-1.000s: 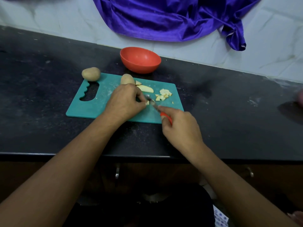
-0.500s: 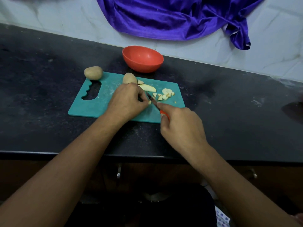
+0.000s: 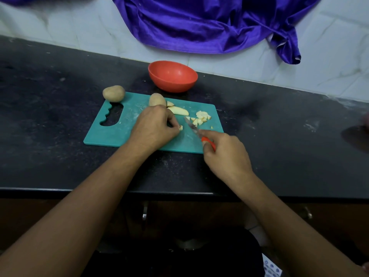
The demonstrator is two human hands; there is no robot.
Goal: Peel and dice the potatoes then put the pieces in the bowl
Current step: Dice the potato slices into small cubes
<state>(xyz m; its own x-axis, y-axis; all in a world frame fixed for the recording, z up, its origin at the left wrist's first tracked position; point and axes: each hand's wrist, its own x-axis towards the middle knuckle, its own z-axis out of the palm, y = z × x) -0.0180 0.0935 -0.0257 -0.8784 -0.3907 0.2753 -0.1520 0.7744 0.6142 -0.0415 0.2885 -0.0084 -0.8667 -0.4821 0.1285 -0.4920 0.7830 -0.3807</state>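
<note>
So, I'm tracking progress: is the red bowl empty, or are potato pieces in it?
Empty, as far as visible: the red bowl shows a bare inside, and the diced pieces lie on the cutting board.

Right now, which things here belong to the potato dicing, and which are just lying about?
Job: teal plastic cutting board, red-handled knife, two brown potatoes, pale potato wedge, pinched potato piece, diced potato pieces, red round bowl.
Lying about: shiny purple cloth.

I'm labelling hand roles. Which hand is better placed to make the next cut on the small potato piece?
Right. The right hand grips the knife, and the blade lies just beside the potato piece. The left hand pinches that piece on the cutting board.
</note>
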